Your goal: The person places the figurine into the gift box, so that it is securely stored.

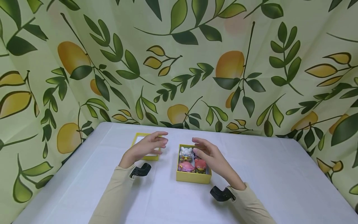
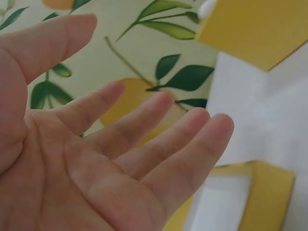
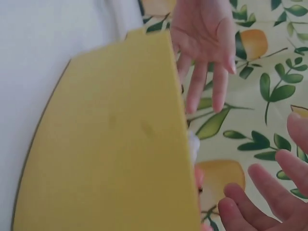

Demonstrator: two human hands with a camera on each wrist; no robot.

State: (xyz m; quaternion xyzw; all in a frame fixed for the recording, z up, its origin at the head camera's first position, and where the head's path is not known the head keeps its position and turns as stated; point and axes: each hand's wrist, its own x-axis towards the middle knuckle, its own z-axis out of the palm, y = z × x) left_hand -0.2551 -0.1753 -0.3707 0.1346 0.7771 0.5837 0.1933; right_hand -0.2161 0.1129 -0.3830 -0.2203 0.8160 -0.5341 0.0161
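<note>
A yellow box (image 1: 193,178) stands on the table with small toy figures in it. They include a white one (image 1: 185,153), a pink one (image 1: 185,167) and a coral-red one (image 1: 200,165); a purple one at the back is partly hidden by my right hand (image 1: 212,158). That hand hovers over the box's right side, fingers relaxed, holding nothing. My left hand (image 1: 146,146) floats above a yellow-rimmed, white-lined lid (image 1: 151,158) left of the box. Its fingers (image 2: 173,178) are spread and relaxed, with nothing in the palm.
A white cloth covers the table (image 1: 265,180). Behind it and at the sides hangs a curtain (image 1: 184,84) printed with fruit and leaves. A black camera mount (image 1: 141,170) sits on the left wrist, another mount (image 1: 222,194) on the right.
</note>
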